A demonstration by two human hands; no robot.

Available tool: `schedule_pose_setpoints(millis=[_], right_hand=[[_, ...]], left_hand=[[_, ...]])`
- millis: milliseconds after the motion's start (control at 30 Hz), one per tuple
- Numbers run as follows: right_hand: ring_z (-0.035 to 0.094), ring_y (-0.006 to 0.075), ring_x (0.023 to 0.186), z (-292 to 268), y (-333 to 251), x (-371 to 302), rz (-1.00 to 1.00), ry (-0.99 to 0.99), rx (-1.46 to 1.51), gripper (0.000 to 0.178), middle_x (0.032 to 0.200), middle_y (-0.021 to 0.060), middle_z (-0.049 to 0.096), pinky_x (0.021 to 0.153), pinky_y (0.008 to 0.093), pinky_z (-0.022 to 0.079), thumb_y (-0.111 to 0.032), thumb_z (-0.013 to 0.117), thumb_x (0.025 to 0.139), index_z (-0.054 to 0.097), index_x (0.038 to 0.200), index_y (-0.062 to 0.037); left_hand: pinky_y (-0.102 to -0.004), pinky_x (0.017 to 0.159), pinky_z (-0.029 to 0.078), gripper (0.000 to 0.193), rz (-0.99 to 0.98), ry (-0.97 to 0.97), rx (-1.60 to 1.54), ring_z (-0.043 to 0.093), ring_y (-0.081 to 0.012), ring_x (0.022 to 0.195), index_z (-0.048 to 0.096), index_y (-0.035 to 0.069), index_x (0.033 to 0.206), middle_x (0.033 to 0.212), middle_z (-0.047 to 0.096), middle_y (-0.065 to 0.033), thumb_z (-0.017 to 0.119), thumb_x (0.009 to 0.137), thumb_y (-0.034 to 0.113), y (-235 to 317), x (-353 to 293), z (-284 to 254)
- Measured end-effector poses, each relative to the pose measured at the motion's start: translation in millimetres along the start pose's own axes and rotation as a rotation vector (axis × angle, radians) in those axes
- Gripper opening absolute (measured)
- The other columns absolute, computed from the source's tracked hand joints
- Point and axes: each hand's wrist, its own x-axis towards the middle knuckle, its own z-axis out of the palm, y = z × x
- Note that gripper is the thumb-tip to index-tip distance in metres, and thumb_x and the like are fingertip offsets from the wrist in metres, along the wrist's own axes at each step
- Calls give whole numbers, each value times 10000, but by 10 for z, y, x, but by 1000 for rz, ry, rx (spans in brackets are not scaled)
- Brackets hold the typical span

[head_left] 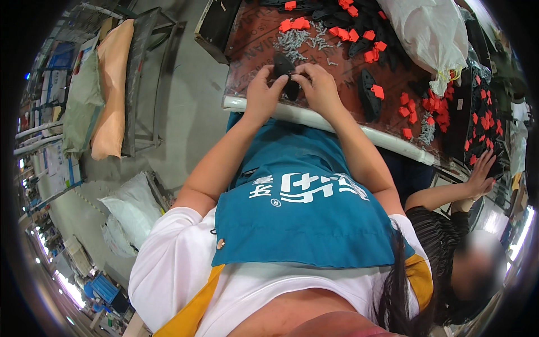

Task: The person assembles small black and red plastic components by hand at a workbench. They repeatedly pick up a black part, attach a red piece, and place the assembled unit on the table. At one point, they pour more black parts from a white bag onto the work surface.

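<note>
One black part (284, 64) over near edge of table (242, 63), clamped between thumbs and fingers of left hand (264, 92) and right hand (320, 88). Screws (292, 40) just beyond; red clips (353, 35) farther right.

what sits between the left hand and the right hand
In the head view, a long black part lies between the left hand and right hand.
</note>
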Motion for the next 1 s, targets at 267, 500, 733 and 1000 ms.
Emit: schedule_pose_setpoints(millis=[267, 500, 733, 1000], right_hand=[[522, 288, 1020, 37, 916, 1262, -349, 53, -545, 275, 1076, 40, 587, 868, 410, 450, -114, 618, 801, 624, 1072, -158], [556, 278, 951, 81, 1284, 1540, -433, -77, -716, 324, 1000, 56, 616, 806, 403, 468, -94, 616, 774, 620, 1091, -164], [593, 122, 867, -145, 417, 636, 191, -155, 380, 259, 900, 12, 633, 751, 260, 479, -138, 627, 885, 624, 1119, -29], [567, 47, 765, -251, 59, 91, 378, -11, 755, 248, 897, 21, 647, 654, 186, 458, -129, 669, 865, 635, 1074, 1]], left_hand=[[-294, 729, 527, 147, -112, 183, -456, 606, -124, 860, 533, 45, 1042, 967, 608, -34, 575, 922, 119, -78, 167, -284], [-316, 767, 505, 186, -132, 186, -460, 605, -137, 924, 513, 56, 1083, 1038, 612, -39, 573, 929, 140, -86, 200, -362], [-283, 724, 516, 209, -120, 119, -409, 610, -136, 914, 504, 56, 1112, 1037, 612, -41, 576, 919, 95, -48, 229, -223], [-291, 780, 541, 217, -65, 12, -444, 604, -137, 940, 501, 16, 1107, 1010, 613, -69, 568, 901, 26, 161, 78, 34]])
